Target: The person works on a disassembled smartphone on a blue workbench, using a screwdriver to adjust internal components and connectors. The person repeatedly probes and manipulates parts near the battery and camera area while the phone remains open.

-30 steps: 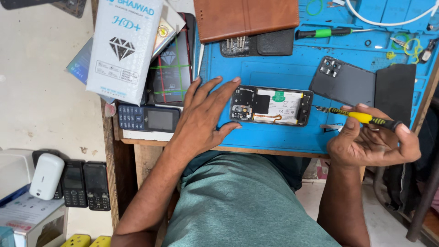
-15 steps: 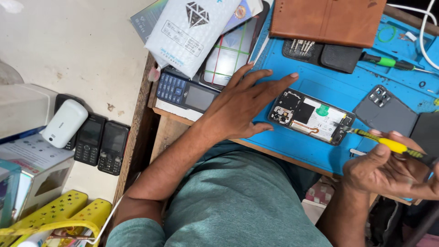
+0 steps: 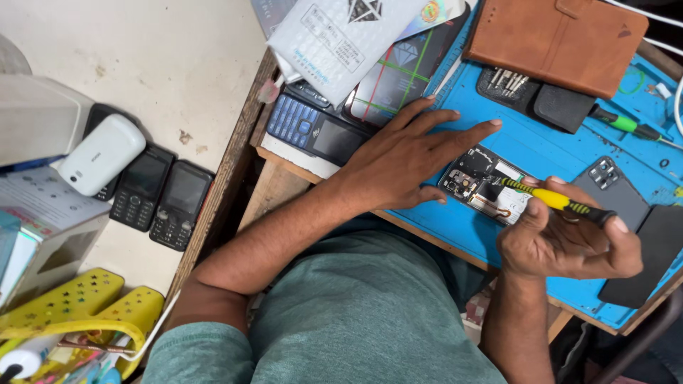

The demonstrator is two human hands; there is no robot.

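An opened smartphone (image 3: 478,186) with its circuit board exposed lies on a blue work mat (image 3: 548,153). My left hand (image 3: 405,160) rests flat on the mat, fingers spread, thumb touching the phone's left end. My right hand (image 3: 569,238) grips a yellow-handled screwdriver (image 3: 558,201), whose tip sits on the phone's board. A dark back cover (image 3: 610,188) lies just right of the phone, behind the screwdriver.
A brown wallet case (image 3: 558,39), a black bit holder (image 3: 541,99), a green screwdriver (image 3: 629,126) and a blue keypad phone (image 3: 313,128) lie about the mat. White packaging (image 3: 341,39) sits at the top. Two black keypad phones (image 3: 160,199) lie on the floor at left.
My right hand has brought the screwdriver left onto the opened phone. The view has tilted and shifted left; my left hand keeps its place beside the phone.
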